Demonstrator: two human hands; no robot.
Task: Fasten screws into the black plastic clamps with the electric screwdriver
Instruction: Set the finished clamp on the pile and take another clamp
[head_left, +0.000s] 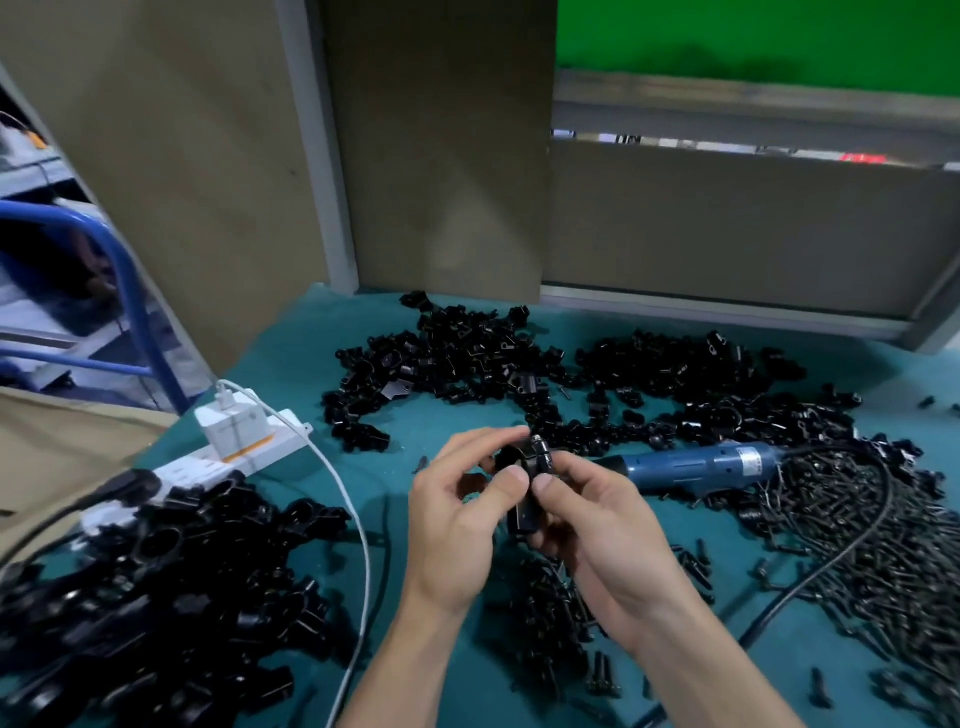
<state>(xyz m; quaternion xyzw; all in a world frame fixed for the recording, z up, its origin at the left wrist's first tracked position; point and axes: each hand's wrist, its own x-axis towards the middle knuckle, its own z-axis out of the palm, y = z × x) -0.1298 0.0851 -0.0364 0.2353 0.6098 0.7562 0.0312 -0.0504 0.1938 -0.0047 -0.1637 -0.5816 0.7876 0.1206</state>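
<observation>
1. A black plastic clamp (523, 486) is held over the middle of the teal worktop (291, 358), between both hands. It is glossy, with a rounded loop at its upper end and a flatter tab at its lower end.
2. The left hand (457, 519) pinches the clamp from the left, thumb on the near face and fingers curled over the top. The right hand (597, 525) grips it from the right, thumb pressed beside the left thumb and fingers clamped behind it.
3. A small screw (540, 448) seems to sit at the clamp's upper right corner, though blur hides how deep it is.
4. The clamp's long axis runs away from the person, loop end far and tab end near.
5. The blue electric screwdriver (696, 467) lies flat just right of the hands, its long axis across the worktop. Its tip points left toward the clamp, and its black cord (831, 566) trails off to the right.
6. Cardboard panels (441, 156) wall off the back edge. A white power strip (244, 460) lies along the left edge.
7. Heaps of loose clamps (467, 358) fill the far side, with more clamps near left (156, 597) and a spread of screws (857, 545) on the right.
8. Bare worktop shows left of the hands, crossed by a white cable (358, 525).
</observation>
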